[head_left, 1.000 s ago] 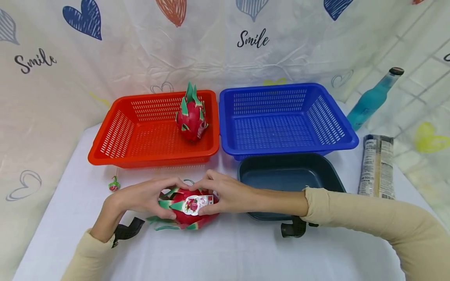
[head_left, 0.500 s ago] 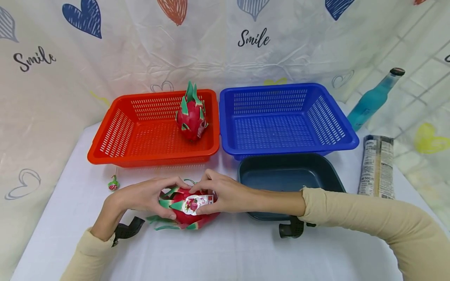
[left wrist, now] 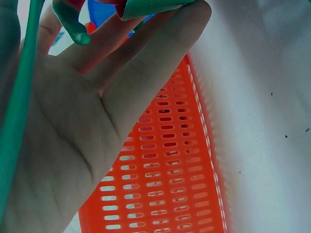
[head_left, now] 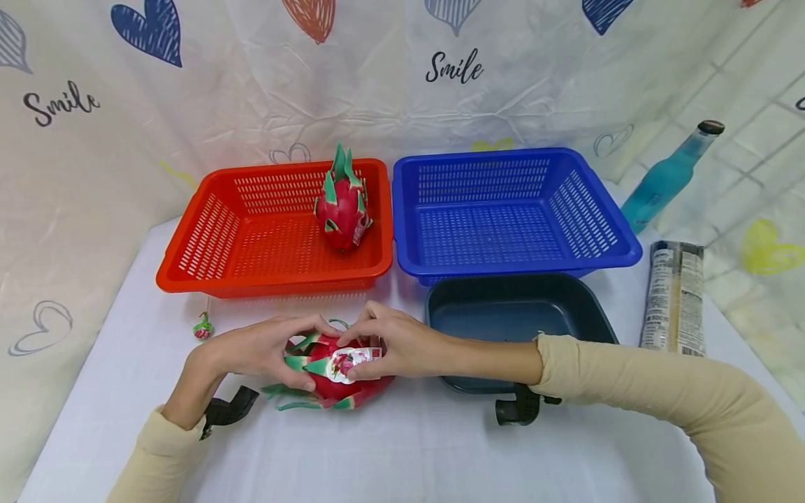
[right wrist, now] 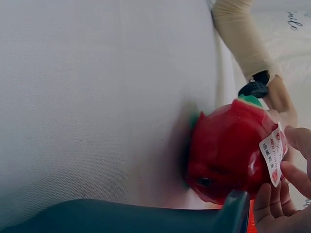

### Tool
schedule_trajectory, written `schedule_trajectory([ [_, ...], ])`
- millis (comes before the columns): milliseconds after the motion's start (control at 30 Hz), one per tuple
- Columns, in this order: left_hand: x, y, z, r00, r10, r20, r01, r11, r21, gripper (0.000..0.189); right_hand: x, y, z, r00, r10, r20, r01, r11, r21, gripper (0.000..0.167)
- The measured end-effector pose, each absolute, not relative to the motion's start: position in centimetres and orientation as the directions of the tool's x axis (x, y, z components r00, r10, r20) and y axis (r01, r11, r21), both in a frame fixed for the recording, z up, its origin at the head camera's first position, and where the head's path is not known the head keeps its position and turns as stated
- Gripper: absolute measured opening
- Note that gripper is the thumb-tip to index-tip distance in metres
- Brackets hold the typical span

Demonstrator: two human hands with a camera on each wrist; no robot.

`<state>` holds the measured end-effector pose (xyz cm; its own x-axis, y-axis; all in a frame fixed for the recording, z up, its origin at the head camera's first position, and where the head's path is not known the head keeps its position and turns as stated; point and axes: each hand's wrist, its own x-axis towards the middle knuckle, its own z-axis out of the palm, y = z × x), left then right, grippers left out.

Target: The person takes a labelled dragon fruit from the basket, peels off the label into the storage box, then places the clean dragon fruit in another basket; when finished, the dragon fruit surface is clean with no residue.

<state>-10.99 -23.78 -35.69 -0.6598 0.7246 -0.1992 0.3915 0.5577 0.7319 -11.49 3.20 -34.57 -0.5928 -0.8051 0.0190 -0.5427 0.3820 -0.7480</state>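
Note:
A red dragon fruit (head_left: 361,395) with green-tipped scales lies on its side on the white table, its leafy end to the left. My left hand (head_left: 267,353) holds it from the left, thumb on the near side and fingers over the far side. My right hand (head_left: 409,346) grips its right part, with the thumb pressing on a white printed label (head_left: 341,367) on top. In the right wrist view that label (right wrist: 272,154) stretches along the fruit beside my fingertips (right wrist: 291,172). In the left wrist view the left palm (left wrist: 58,141) fills much of the picture.
Behind stand a red basket (head_left: 277,285) holding another dragon fruit (head_left: 342,213), and a blue basket (head_left: 503,265). A dark tray (head_left: 503,290) sits under my right forearm. On the right are a blue bottle (head_left: 660,185) and a printed packet (head_left: 674,297). A small green-red trinket (head_left: 202,327) lies left.
My right thumb has slid slightly left and up over the label, and the right wrist has shifted a little left. The left hand and the dragon fruit stay in place.

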Motion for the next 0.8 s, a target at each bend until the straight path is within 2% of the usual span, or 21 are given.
schedule_trajectory([
  [533,-11.06,-23.96,-35.78,-0.650,0.740,-0.173,0.435,0.549,0.713,0.060,-11.67,3.00,-34.56,-0.584,-0.812,0.005,-0.531,0.378,-0.758,0.031],
  [800,-11.05,-23.89,-35.72,-0.651,0.733,-0.195,0.403,0.552,0.730,0.060,-11.65,3.11,-34.49,-0.570,-0.821,0.025,-0.525,0.341,-0.779,0.022],
])
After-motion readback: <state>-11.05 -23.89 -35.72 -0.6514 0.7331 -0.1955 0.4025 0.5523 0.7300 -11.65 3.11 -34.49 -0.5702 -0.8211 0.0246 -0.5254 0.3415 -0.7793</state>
